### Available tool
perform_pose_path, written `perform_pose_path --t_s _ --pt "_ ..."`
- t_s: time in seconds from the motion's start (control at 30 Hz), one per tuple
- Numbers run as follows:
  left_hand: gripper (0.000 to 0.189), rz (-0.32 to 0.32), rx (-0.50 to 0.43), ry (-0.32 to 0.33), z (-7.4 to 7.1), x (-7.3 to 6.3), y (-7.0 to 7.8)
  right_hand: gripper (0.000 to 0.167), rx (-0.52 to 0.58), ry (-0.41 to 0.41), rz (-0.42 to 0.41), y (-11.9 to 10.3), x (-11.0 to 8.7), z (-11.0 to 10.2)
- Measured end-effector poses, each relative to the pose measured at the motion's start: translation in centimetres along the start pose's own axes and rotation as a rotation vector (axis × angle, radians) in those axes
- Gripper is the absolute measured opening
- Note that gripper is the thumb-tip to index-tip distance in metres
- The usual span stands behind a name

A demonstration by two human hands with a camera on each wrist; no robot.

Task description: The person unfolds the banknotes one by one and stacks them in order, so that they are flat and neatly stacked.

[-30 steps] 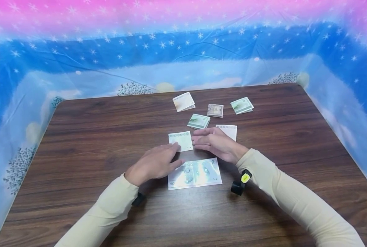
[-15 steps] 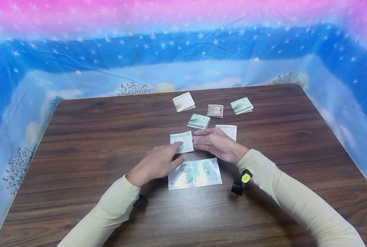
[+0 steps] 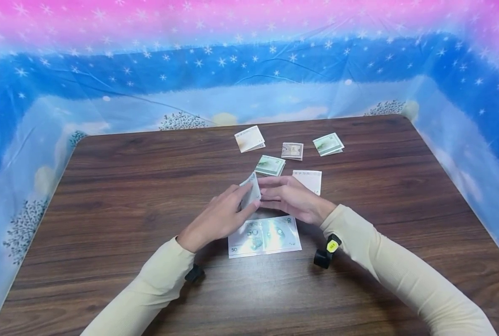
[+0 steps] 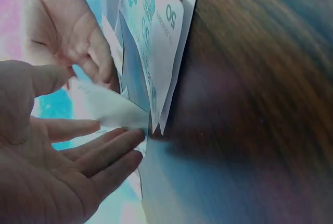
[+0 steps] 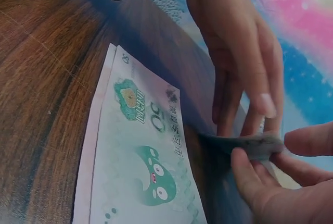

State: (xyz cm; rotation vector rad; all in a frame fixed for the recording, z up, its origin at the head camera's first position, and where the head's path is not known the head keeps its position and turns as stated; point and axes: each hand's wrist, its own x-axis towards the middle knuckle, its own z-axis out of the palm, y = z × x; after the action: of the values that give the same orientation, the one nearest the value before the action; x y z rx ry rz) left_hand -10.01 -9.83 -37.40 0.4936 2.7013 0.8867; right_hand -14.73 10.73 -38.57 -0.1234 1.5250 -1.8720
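folded note (image 3: 255, 190) just tilted up, 11 o'clock of 50-note (image 3: 274, 239) | handling seems underway | left hand (image 3: 218, 215), right hand (image 3: 296, 199): fingers extended, unclenched

From the hands (image 3: 218, 212) (image 3: 293, 198), the brown wood-grain worktop (image 3: 178, 163) offers passage at ten o'clock; a folded green-and-white paper banknote (image 3: 269, 165) obstructs one o'clock; a tilted pale paper banknote (image 3: 252, 192) seemingly fills their gap.

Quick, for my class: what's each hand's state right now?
Left hand: open, fingers touching the tilted note.
Right hand: open, fingers extended at the same note.
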Motion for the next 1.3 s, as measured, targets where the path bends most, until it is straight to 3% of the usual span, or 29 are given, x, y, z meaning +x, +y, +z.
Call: perform_pose_path --t_s 0.27,0.47,0.6,0.83,1.03,1.13,1.3 --pt "0.057 0.015 -0.224 0.109 0.1 0.4 0.0 0.047 0.015 -0.009 -0.030 -0.1 -0.5 0.4" --pt "0.039 0.006 -0.370 0.243 0.1 0.7 0.3 0.047 -0.039 0.002 -0.064 -0.2 -1.3 0.7" --pt "0.032 0.003 -0.473 0.289 0.1 0.7 0.3 0.045 -0.069 0.007 -0.101 -0.3 -1.9 0.9" --pt "0.028 -0.056 -0.606 0.280 0.0 0.3 0.6 0.042 -0.116 -0.005 -0.129 -0.3 -3.0 1.1" --pt "0.024 -0.090 -0.727 0.234 -0.1 -0.4 0.9 0.046 -0.268 0.067 -0.119 -0.4 -3.7 1.4" --pt "0.022 -0.110 -0.774 0.212 0.0 -0.6 1.1 0.049 -0.277 0.086 -0.130 -0.3 -4.0 1.6" --pt "0.018 -0.118 -0.748 0.169 0.1 -1.0 1.4 0.050 -0.257 0.112 -0.128 -0.3 -4.3 1.9"
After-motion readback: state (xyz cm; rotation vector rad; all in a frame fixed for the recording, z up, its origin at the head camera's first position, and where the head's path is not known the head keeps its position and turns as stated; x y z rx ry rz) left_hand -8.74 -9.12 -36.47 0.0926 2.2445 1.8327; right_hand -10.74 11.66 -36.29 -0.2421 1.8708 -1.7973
